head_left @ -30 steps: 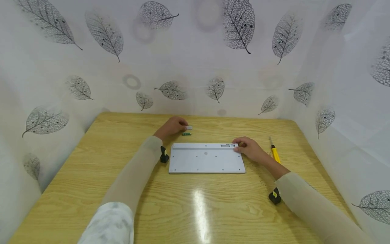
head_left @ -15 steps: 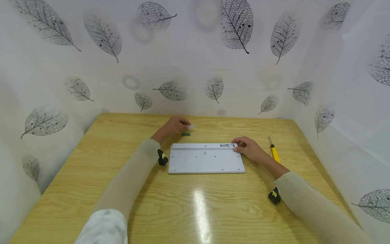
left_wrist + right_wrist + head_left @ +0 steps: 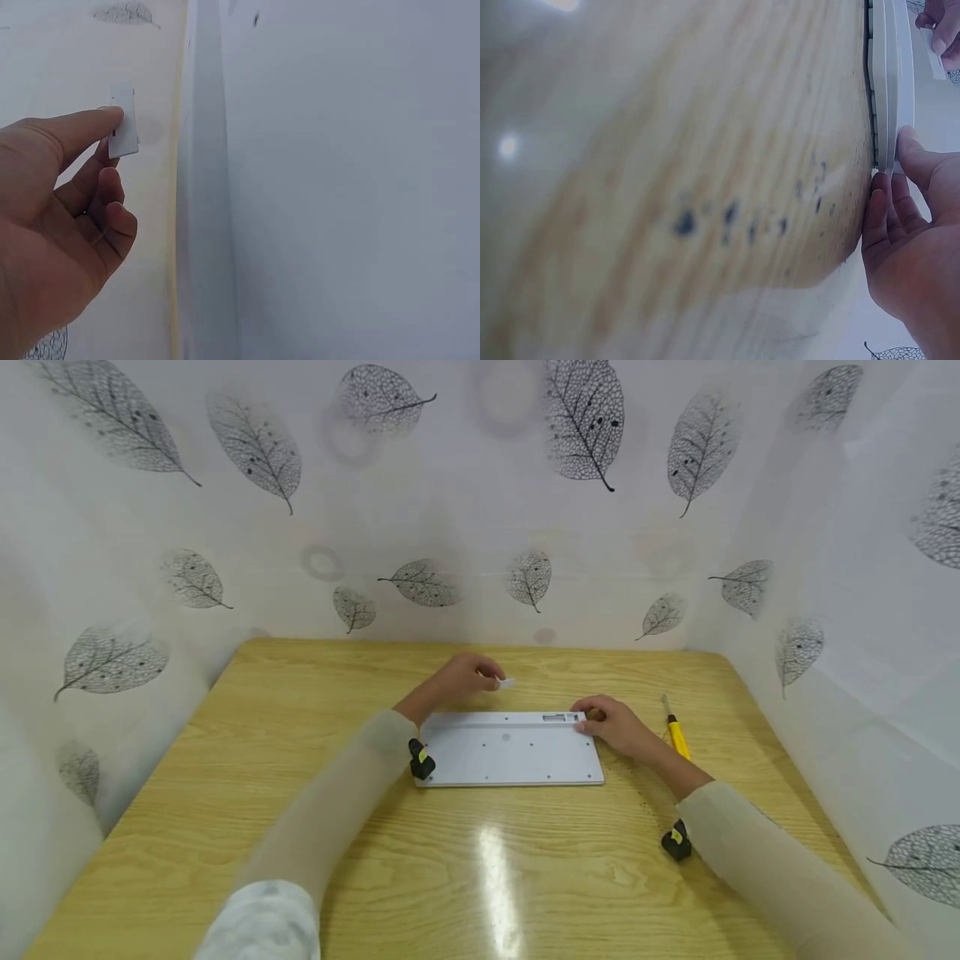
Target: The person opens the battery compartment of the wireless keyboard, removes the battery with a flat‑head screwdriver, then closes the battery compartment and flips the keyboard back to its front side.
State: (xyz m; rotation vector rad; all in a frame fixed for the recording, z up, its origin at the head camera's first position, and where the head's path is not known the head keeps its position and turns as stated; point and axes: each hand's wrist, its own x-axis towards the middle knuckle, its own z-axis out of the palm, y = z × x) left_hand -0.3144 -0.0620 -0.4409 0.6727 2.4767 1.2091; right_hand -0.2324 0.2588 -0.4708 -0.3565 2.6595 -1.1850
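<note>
A white keyboard [image 3: 517, 760] lies face down on the table, its screw-dotted back upward. At its far right edge is an open battery compartment [image 3: 553, 717]. My right hand [image 3: 617, 727] grips that corner, with the thumb on the back and the fingers at the edge and below, as the right wrist view shows. Beyond the keyboard's far edge, my left hand [image 3: 467, 678] pinches a small white battery cover [image 3: 126, 139] between thumb and forefinger. In the left wrist view the other fingers are curled loosely beneath. The green battery is hidden behind the left hand and forearm.
A yellow-handled screwdriver [image 3: 677, 737] lies to the right of the keyboard, close by the right forearm. Dark specks [image 3: 731, 214] are scattered on the wooden table [image 3: 390, 877]. A leaf-patterned curtain [image 3: 465, 510] encloses the table's back and sides.
My left hand has lifted the battery cover and carried it right, toward the compartment side. Its forearm now overlaps the keyboard's left end, and the green battery is covered from view. The right hand stays put.
</note>
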